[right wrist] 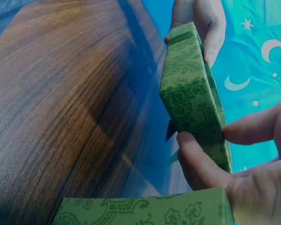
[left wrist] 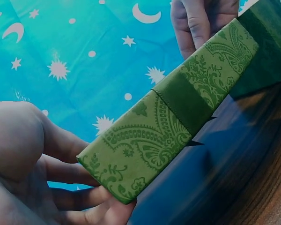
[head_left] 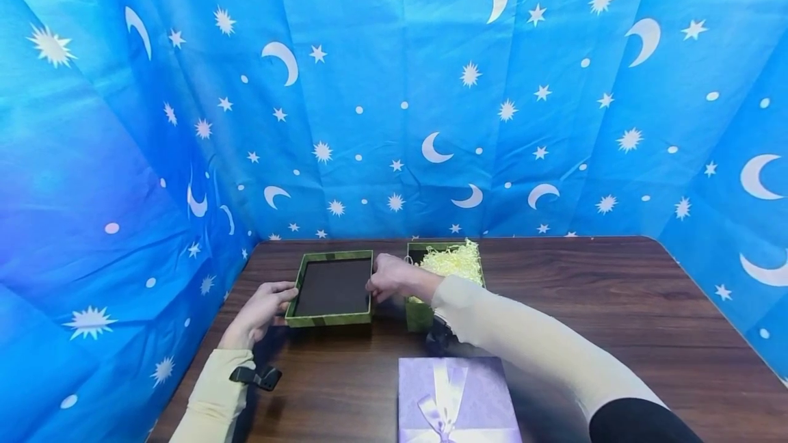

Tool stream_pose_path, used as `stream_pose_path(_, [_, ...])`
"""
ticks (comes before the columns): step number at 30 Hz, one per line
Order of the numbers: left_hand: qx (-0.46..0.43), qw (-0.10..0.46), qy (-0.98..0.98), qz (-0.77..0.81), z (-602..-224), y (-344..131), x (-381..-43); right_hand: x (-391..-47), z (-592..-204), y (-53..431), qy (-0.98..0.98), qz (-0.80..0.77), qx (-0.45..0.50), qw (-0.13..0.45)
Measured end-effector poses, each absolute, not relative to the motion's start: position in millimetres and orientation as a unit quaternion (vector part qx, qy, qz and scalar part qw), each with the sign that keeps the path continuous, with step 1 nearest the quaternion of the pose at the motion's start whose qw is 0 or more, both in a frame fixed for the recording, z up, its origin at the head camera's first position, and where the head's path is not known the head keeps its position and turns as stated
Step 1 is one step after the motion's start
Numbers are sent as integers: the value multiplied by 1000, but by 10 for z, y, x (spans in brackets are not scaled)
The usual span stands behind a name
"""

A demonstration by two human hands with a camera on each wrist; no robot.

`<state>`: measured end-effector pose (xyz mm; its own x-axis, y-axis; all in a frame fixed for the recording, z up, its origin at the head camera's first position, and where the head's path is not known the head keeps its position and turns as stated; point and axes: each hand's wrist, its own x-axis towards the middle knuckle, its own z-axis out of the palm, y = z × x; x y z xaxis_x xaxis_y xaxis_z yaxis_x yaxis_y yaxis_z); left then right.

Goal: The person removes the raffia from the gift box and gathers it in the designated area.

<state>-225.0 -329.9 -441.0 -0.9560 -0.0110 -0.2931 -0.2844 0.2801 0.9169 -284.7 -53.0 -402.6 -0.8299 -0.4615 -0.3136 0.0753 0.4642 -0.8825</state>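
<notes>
A green patterned box lid (head_left: pixel 329 320) lies between my two hands, its dark inside facing up. The left hand (head_left: pixel 261 310) grips its left edge, thumb above and fingers beneath. At the opposite edge, my right hand (head_left: pixel 390 277) pinches the rim between thumb and fingers. Green leaf patterning and a darker ribbon band cover the lid's side (left wrist: pixel 173 103). Pointed ribbon ends (right wrist: pixel 170 131) stick out below it. Just right of the right hand stands the open green box (head_left: pixel 420 318), filled with pale yellow shredded paper (head_left: pixel 455 262); the right forearm hides part of it.
A lilac gift box (head_left: pixel 474 395) with a white ribbon bow sits at the near middle of the dark wooden table (head_left: pixel 591 292). My right forearm reaches over the table behind it. Blue cloth (head_left: pixel 369 122) with moons and stars hangs behind and at both sides.
</notes>
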Motion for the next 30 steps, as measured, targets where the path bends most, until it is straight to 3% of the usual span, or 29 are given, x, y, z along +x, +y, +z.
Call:
stream_pose_path(12, [-97, 112, 794, 590, -4458, -3310, -2248, -2772, -3986, -570, 893, -376, -150, 198])
stream_pose_path(30, [-97, 122, 800, 579, -4528, -3322, -2273, -2798, -4047, -632, 874, -412, -121, 227])
